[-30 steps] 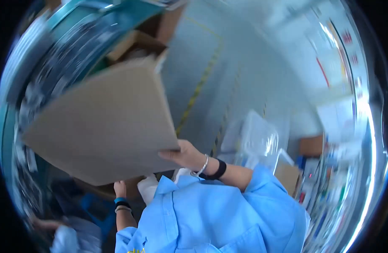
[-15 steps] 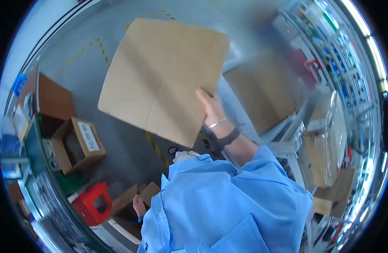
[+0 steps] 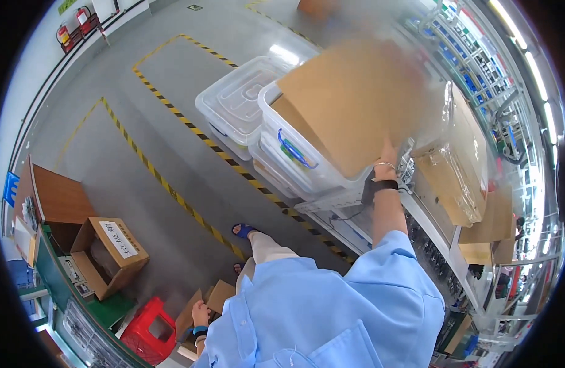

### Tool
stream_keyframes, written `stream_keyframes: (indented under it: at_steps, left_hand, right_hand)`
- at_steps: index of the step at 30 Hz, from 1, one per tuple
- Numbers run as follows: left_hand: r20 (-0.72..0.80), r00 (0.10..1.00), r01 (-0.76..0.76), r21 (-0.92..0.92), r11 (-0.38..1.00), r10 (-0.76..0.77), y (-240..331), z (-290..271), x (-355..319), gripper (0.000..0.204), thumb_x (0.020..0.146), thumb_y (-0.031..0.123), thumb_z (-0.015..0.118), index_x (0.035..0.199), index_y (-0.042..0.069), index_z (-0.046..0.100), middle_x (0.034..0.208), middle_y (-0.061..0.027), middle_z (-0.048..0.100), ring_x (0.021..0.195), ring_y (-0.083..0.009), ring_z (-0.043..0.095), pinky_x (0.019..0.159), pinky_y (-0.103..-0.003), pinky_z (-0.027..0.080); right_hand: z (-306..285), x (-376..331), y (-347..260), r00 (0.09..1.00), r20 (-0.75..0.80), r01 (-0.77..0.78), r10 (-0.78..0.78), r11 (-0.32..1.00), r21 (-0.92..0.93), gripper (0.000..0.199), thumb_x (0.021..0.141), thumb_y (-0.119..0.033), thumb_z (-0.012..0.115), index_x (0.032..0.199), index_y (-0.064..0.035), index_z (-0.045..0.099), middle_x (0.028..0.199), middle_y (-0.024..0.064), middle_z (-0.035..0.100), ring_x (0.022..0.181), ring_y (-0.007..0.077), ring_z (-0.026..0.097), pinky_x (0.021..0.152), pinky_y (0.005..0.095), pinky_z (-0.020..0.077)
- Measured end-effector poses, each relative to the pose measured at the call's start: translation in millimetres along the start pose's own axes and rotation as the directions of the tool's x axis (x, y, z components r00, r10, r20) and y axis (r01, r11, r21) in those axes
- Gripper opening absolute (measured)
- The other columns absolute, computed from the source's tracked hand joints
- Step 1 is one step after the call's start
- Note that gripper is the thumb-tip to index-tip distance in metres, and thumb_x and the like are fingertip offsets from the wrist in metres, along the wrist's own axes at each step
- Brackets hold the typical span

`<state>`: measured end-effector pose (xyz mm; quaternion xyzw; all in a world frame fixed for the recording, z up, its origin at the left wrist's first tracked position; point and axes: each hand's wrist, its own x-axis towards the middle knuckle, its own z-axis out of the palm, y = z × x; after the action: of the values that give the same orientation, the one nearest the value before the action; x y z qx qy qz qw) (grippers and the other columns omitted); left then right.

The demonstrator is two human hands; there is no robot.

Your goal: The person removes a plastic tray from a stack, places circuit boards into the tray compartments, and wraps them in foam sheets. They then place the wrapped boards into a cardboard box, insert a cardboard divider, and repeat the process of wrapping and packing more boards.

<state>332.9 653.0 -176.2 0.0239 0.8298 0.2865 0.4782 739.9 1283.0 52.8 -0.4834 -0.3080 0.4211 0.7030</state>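
Right hand [image 3: 386, 154] grips the lower edge of a flat cardboard sheet [image 3: 350, 101], which is tilted over the open top of a clear plastic bin [image 3: 294, 153] stacked on other clear bins [image 3: 239, 101]. Left hand [image 3: 200, 314] hangs low by the person's side, closed on smaller brown cardboard pieces [image 3: 205, 303] (how tightly is hard to tell). To do this well, the sheet probably needs to be kept level and its far edge, blurred here, watched against the plastic-wrapped cartons [image 3: 454, 165] on the shelf just beside the bin.
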Motion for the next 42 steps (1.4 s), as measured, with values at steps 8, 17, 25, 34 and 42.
stream_keyframes:
  at_steps: [8,17,25,34,42]
  left_hand:
    - [-0.002,0.996,-0.091,0.05,0.995,0.091,24.0,-4.5,-9.3,0.026,0.086,0.014,0.052,0.109,0.003,0.057,0.078,-0.005,0.06,0.057,-0.012,0.056,0.043,-0.024,0.041]
    - [0.033,0.975,-0.222,0.176,0.959,0.219,56.4,-5.0,4.1,0.025,0.086,0.013,0.052,0.107,0.001,0.058,0.073,-0.006,0.06,0.054,-0.0123,0.055,0.045,-0.026,0.044]
    - [0.027,0.984,-0.177,0.105,0.979,0.175,121.2,24.3,20.3,0.027,0.085,0.012,0.055,0.11,0.002,0.058,0.076,-0.0045,0.06,0.064,-0.011,0.057,0.054,-0.025,0.047]
    - [-0.145,0.916,-0.3,0.374,0.878,0.375,99.6,29.9,29.0,0.027,0.088,0.018,0.05,0.107,0.003,0.062,0.102,-0.0191,0.064,0.096,-0.0363,0.06,0.082,-0.041,0.049]
    - [-0.489,0.872,-0.093,-0.11,0.99,0.028,150.3,48.4,-19.2,0.027,0.086,0.014,0.048,0.105,0.002,0.062,0.092,-0.0185,0.065,0.088,-0.029,0.063,0.079,-0.036,0.048]
  right_hand:
    - [-48.8,33.9,62.1,0.955,-0.19,-0.276,0.227,0.914,-0.299,0.06,0.081,-0.028,0.07,0.125,0.0061,0.047,0.118,0.0124,0.058,0.097,0.0234,0.06,0.082,0.0346,0.0494]
    - [-51.2,70.1,77.8,0.976,0.048,-0.13,0.212,0.744,-0.656,0.053,0.077,-0.033,0.072,0.111,0.0063,0.059,0.107,0.0146,0.065,0.094,0.0236,0.061,0.08,0.0351,0.0489]
    - [-35.5,93.9,122.2,0.93,-0.296,-0.307,-0.22,-0.017,-0.952,0.052,0.08,-0.012,0.062,0.129,-0.0054,0.048,0.132,0.0153,0.048,0.109,0.0373,0.055,0.093,0.041,0.0457]
    - [37.8,55.7,108.6,0.724,0.649,0.689,0.234,-0.288,-0.665,0.042,0.082,-0.009,0.054,0.124,-0.0056,0.053,0.126,0.0209,0.053,0.118,0.0377,0.049,0.096,0.0446,0.0446]
    - [149.8,142.8,176.3,0.727,0.687,0.686,0.014,-0.065,-0.725,0.033,0.087,-0.007,0.05,0.118,-0.004,0.06,0.116,0.018,0.059,0.107,0.0335,0.056,0.093,0.0405,0.0457]
